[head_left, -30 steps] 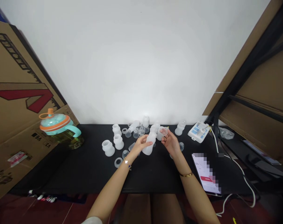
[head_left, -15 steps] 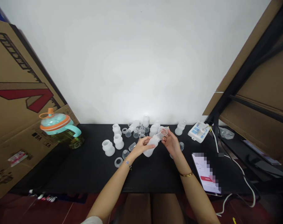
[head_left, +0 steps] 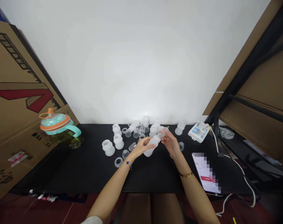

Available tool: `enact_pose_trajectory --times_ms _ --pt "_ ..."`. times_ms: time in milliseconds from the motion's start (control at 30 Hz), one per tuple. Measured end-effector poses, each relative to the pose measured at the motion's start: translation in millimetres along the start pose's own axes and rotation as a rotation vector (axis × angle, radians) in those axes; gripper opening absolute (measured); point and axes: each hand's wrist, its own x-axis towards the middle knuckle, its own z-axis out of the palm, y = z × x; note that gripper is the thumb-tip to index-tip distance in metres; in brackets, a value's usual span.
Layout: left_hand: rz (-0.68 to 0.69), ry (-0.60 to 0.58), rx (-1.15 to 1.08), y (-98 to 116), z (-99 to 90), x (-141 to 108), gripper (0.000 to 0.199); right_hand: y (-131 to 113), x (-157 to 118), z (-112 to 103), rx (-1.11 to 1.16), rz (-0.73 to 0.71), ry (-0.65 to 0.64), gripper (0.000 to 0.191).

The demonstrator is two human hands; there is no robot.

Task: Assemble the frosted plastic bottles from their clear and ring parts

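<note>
My left hand is wrapped around a milky white baby bottle, tilted with its top up to the right. At the bottle's top, my right hand pinches a clear cap between thumb and fingers. Whether the cap is seated on the bottle, I cannot tell. Behind the hands stand more white bottles, one of them a small bottle by the wall. Clear caps and a ring collar lie to the left of my left hand.
Open white bottles stand left on the black table. One capped bottle is at the back right, beside a white power strip. A tablet lies right of my forearm. A large teal-lidded jug stands far left.
The clear cap in my right hand has turned and come down in line with the bottle's top. My left hand and the bottle have hardly moved.
</note>
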Motion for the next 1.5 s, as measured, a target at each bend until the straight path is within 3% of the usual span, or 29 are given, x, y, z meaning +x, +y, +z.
enact_pose_trajectory --times_ms 1000,1500 --pt "0.003 0.007 0.017 4.2 0.6 -0.3 0.049 1.1 -4.2 9.7 -0.173 -0.044 -0.028 0.039" --pt "0.0 -0.001 -0.005 8.1 1.0 -2.2 0.049 7.0 2.8 2.9 -0.198 -0.054 -0.01 0.043"
